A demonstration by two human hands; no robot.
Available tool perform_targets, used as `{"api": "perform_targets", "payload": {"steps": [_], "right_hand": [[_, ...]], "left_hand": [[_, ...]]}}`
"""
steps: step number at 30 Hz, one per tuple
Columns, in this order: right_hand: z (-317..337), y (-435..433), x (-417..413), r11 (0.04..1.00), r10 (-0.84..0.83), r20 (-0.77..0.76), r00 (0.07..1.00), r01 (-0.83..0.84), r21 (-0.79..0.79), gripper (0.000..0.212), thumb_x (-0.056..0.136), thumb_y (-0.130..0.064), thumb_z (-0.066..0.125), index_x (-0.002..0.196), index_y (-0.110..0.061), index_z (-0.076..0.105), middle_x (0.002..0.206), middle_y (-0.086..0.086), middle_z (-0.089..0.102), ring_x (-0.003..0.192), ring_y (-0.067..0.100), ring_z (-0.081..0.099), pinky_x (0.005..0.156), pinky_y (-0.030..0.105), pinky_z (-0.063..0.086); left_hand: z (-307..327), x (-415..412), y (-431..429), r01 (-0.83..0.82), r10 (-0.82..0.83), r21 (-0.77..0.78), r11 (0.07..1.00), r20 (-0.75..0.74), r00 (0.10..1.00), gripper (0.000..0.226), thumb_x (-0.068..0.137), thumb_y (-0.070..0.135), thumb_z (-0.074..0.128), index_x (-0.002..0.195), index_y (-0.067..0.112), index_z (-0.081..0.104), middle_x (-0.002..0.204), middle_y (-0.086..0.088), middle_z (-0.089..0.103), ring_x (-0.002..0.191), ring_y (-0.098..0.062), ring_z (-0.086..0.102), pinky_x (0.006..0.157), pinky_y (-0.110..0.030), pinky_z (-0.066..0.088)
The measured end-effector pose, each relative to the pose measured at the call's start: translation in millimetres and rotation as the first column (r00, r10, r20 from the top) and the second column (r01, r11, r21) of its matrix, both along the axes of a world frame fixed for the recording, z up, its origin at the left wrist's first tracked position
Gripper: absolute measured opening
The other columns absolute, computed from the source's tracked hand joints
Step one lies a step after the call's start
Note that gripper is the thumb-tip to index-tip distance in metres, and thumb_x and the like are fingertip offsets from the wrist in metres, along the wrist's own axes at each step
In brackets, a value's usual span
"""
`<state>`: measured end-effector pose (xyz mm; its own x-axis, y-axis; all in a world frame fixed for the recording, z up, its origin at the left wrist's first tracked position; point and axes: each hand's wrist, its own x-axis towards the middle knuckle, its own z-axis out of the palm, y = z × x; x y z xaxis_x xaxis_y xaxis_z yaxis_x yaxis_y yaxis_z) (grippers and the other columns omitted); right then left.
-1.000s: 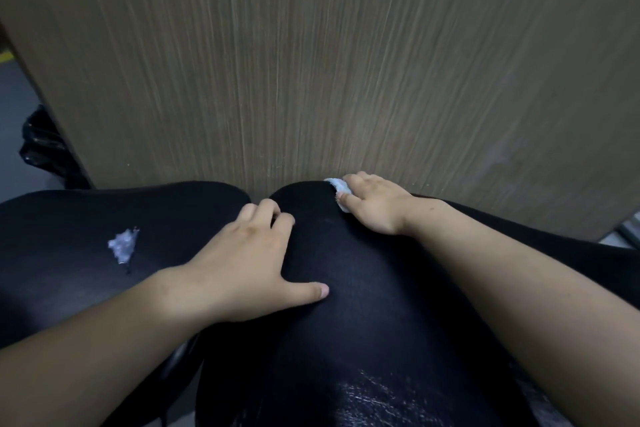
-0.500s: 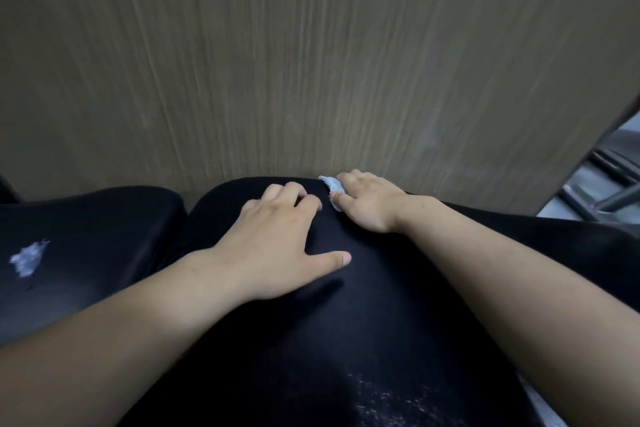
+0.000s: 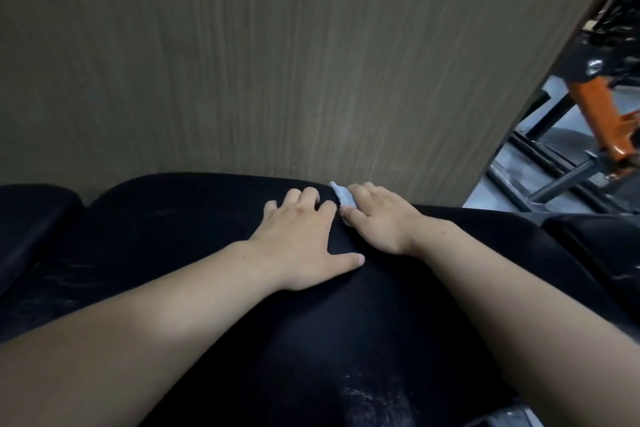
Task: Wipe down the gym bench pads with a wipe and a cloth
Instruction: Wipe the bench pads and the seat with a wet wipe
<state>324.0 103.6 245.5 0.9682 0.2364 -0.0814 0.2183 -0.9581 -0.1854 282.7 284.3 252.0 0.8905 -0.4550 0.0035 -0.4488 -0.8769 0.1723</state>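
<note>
A long black bench pad fills the lower part of the head view. My left hand lies flat on it, fingers spread and thumb out to the right. Right beside it, my right hand presses a small pale blue wipe onto the pad's far edge, next to the wall. Most of the wipe is hidden under my fingers. A second black pad shows at the far left, across a narrow gap. A wet sheen glistens on the pad near the bottom.
A brown wood-grain wall rises directly behind the bench. At the right edge stand an orange and black gym machine and grey metal floor rails. Another dark pad sits at the right.
The view has swung right: the left pad slid to the frame's edge and its pale scrap left view. Both hands have moved right along the pad's far edge, close together.
</note>
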Motion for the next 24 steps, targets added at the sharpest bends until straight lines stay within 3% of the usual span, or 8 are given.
{"api": "perform_targets", "payload": {"steps": [5,11,16,24], "right_hand": [[-0.7,-30.5,-13.1,1.0,0.012,0.019,1.0,-0.012,0.01,0.052,0.102,-0.043,0.03,0.143,-0.014,0.037,0.135,0.008,0.047,0.127,0.025,0.043,0.108,0.037,0.031],[0.2,-83.1,-24.6,1.0,0.0,-0.004,1.0,0.0,0.013,0.049,0.103,-0.044,0.031,0.142,-0.016,0.038,0.134,0.004,0.047,0.129,0.02,0.042,0.11,0.032,0.028],[4.8,-127.8,-25.4,0.998,-0.062,-0.045,0.997,0.062,-0.016,0.047,0.103,-0.045,0.029,0.139,-0.018,0.041,0.132,0.001,0.048,0.128,0.018,0.042,0.108,0.031,0.029],[6.2,-188.4,-33.6,0.977,-0.215,-0.086,0.973,0.213,-0.027,0.042,0.103,-0.046,0.028,0.129,-0.019,0.047,0.128,0.0,0.048,0.125,0.018,0.044,0.107,0.037,0.032]], "left_hand": [[4.0,-11.4,-35.5,0.083,-0.087,0.05,0.995,0.072,0.994,0.074,0.083,0.08,0.036,0.139,0.032,0.041,0.136,0.002,0.039,0.125,-0.021,0.036,0.105,-0.045,0.036],[18.6,-19.1,-50.9,0.078,-0.078,0.199,0.977,-0.011,0.997,0.081,0.071,0.092,0.034,0.124,0.032,0.046,0.107,0.008,0.038,0.109,-0.019,0.044,0.092,-0.043,0.044],[23.2,-17.4,-57.3,0.091,-0.072,0.277,0.957,-0.077,0.994,0.085,0.072,0.091,0.033,0.133,0.032,0.042,0.125,0.006,0.044,0.117,-0.02,0.044,0.1,-0.044,0.041],[15.8,-19.0,-54.8,0.121,-0.113,0.31,0.943,-0.042,0.993,0.092,0.067,0.092,0.014,0.135,0.035,0.039,0.128,0.01,0.04,0.116,-0.015,0.043,0.1,-0.036,0.04]]}}
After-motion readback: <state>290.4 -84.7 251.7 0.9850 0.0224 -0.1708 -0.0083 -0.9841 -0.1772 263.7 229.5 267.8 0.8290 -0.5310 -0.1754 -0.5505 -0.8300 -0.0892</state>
